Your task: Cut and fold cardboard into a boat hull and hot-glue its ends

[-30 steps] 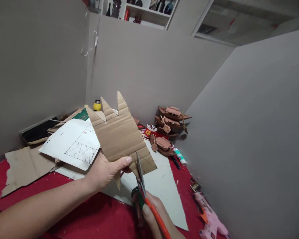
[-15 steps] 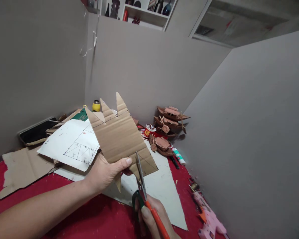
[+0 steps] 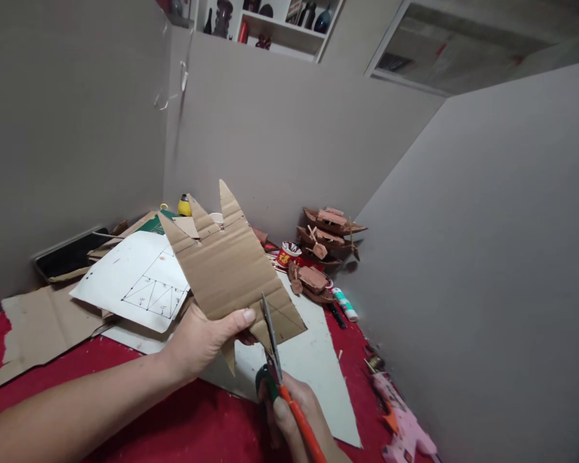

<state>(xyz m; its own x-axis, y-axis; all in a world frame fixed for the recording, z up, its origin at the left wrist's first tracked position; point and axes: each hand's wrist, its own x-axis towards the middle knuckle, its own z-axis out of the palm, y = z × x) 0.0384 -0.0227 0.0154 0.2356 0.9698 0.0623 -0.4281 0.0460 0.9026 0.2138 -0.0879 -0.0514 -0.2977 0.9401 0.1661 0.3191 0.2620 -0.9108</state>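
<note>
My left hand [image 3: 212,331] grips the lower edge of a brown cardboard piece [image 3: 231,263], thumb on top. The piece has several pointed spikes along its upper edge and pencil lines near its lower right corner. In my right hand [image 3: 299,418] are scissors [image 3: 276,366] with one green and one orange handle. Their blades lie at the cardboard's lower edge, one over its face, right of my left thumb. A pointed flap of cardboard hangs below that thumb. The fingers of my right hand are partly hidden behind the handles.
A drawn paper plan [image 3: 130,283] and torn cardboard [image 3: 48,328] lie at left on the red cloth [image 3: 149,424]. A white board [image 3: 313,366] lies beneath my hands. Behind are wooden boat models [image 3: 313,276] and a red cup [image 3: 288,254]. A pink glue gun [image 3: 405,424] is at right.
The cardboard has tilted slightly and its spiked end has shifted a little to the left. Both hands keep nearly the same place and hold.
</note>
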